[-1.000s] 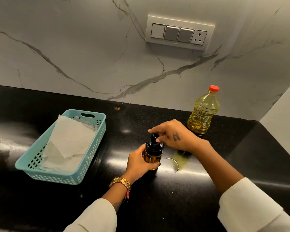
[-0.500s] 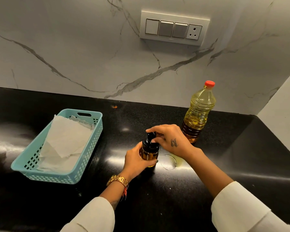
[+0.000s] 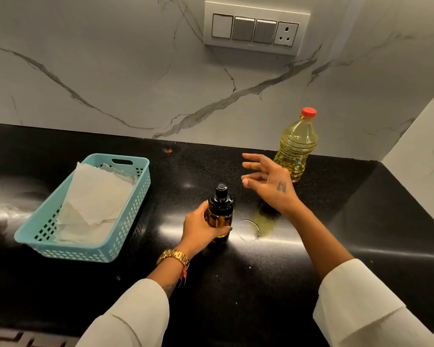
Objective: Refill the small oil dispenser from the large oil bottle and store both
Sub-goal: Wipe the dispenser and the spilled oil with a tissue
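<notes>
A small amber oil dispenser [image 3: 220, 209] with a black pump top stands upright on the black counter [image 3: 236, 284]. My left hand [image 3: 198, 229] grips its body from the left. My right hand [image 3: 268, 182] hovers with fingers spread, to the right of the dispenser's top and clear of it. The large oil bottle [image 3: 297, 144] with a red cap stands upright behind my right hand, near the wall; my hand hides its lower left part.
A teal plastic basket [image 3: 125, 221] lined with paper towels sits at the left. A round clear ring [image 3: 248, 230] and a yellowish oil smear [image 3: 264, 222] lie just right of the dispenser. A switch panel [image 3: 256, 27] is on the marble wall.
My right hand has let go of the dispenser's pump top and lifted up and to the right with fingers spread. My left hand keeps its grip on the dispenser.
</notes>
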